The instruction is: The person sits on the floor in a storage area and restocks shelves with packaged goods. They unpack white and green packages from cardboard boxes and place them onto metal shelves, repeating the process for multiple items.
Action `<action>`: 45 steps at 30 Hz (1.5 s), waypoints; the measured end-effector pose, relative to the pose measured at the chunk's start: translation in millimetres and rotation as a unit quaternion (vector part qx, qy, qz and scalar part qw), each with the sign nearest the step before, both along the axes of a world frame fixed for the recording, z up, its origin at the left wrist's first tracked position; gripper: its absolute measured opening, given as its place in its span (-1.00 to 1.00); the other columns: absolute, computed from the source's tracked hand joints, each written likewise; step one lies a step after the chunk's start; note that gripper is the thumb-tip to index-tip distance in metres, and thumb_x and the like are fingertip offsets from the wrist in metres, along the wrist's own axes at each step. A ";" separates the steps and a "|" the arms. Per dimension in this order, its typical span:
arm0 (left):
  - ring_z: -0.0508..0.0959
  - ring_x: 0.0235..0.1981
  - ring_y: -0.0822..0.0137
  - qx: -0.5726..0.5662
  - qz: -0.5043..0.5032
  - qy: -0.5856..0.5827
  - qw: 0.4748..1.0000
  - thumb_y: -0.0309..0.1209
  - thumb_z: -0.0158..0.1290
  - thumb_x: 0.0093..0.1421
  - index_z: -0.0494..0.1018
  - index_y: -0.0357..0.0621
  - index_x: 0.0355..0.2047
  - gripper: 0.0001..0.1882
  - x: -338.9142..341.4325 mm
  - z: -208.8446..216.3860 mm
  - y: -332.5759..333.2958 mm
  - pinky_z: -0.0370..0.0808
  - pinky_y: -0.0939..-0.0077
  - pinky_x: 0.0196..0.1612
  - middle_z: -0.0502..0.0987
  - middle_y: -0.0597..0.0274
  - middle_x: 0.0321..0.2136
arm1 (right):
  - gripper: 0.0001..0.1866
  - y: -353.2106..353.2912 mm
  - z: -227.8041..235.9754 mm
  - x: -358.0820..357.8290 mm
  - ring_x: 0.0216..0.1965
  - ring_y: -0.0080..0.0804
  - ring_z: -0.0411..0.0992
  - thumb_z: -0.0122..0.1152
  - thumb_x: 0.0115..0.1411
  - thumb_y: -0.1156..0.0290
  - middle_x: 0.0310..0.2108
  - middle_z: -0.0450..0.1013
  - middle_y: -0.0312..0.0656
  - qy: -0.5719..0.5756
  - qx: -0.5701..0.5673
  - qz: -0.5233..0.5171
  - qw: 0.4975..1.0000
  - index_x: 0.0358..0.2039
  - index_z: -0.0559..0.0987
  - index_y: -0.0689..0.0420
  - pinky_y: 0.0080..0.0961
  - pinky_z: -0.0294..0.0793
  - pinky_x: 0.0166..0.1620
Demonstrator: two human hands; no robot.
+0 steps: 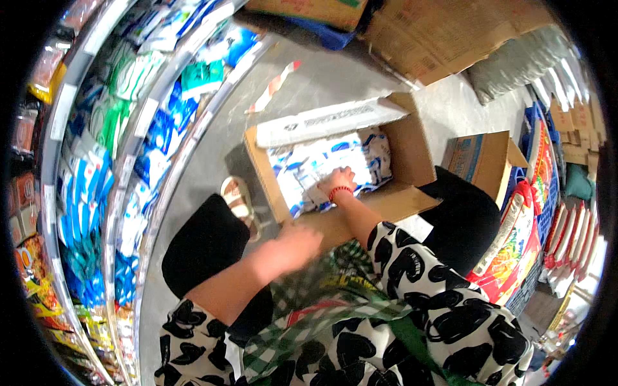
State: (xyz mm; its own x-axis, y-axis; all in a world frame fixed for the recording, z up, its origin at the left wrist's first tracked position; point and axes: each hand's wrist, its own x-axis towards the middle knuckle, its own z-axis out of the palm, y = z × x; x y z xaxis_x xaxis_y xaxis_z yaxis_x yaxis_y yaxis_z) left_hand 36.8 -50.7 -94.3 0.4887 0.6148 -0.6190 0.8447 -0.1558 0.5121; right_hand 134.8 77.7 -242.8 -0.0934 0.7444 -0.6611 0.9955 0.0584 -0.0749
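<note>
An open cardboard box (412, 141) stands on the floor between my knees with its flaps folded outward. White-and-blue plastic packets (296, 174) fill it, lying in overlapping layers. My right hand (339, 182), with a red beaded bracelet at the wrist, reaches down inside the box. Its fingers are curled on a packet among the others; the fingertips are partly hidden. My left hand (293, 246) is just outside the box, by its near left corner. Motion smears it, so its fingers cannot be made out, and I see nothing held in it.
Curved-looking shelves (129, 154) of bagged goods run along the left. A smaller cardboard box (476, 161) and red-and-white sacks (512, 248) beside a blue crate stand at right. Larger cartons (444, 38) and a grey sack (515, 64) lie at the back.
</note>
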 end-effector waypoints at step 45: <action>0.43 -0.20 -0.05 0.063 0.019 -0.021 0.998 -0.19 -0.11 0.15 0.21 -0.23 -0.03 -0.53 6.0 15.9 19.4 0.36 0.15 -0.16 0.41 -0.08 -0.23 | -0.25 -38.0 -63.5 0.3 0.04 0.01 0.18 0.30 -0.18 0.10 0.04 0.12 0.10 0.103 -0.102 -0.455 0.879 0.01 0.20 0.04 -0.26 0.26 0.02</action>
State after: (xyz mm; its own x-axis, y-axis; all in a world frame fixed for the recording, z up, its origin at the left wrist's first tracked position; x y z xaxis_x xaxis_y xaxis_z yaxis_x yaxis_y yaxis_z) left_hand 42.8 -31.2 -78.4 0.4872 0.7057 -0.5144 0.8294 -0.1896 0.5255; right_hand 135.0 39.7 -306.2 0.3461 0.4407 -0.8282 0.5872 -0.7902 -0.1751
